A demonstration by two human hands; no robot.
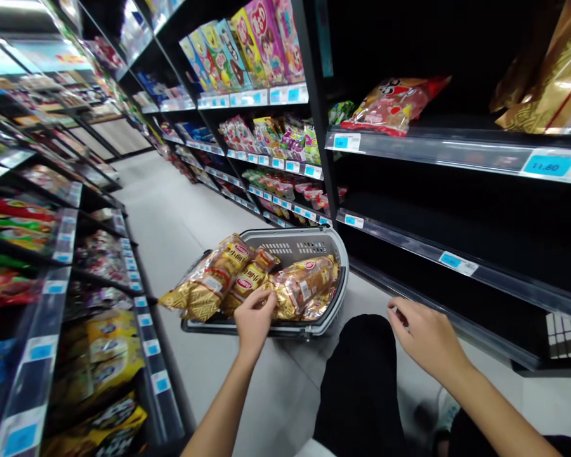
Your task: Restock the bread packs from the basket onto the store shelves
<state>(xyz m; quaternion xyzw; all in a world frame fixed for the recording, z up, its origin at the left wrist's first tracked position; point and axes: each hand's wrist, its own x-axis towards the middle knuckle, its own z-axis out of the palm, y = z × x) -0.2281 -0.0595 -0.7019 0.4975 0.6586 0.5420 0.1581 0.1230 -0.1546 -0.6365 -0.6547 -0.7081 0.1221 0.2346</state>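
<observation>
A grey plastic shopping basket [290, 241] rests low in front of me, tilted and heaped with gold-wrapped bread packages. The largest ones are a package on the left [207, 279], a smaller one in the middle [247, 282] and another on the right [304, 285]. My left hand [254, 320] lies across the front of the load, its fingers pressed on the gold wrapping. Whether it grips anything I cannot tell. My right hand [423, 336] hangs in the air beside the basket, close to the low shelf edge on the right, with nothing visible in its slightly curled fingers.
Black shelving [457, 254] with clear price rails runs along the right, holding snack bags and boxes higher up. Packed snack shelves [57, 285] line the left. A pale tiled aisle floor [171, 241] stretches ahead. My black-trousered legs [361, 381] lie below the basket.
</observation>
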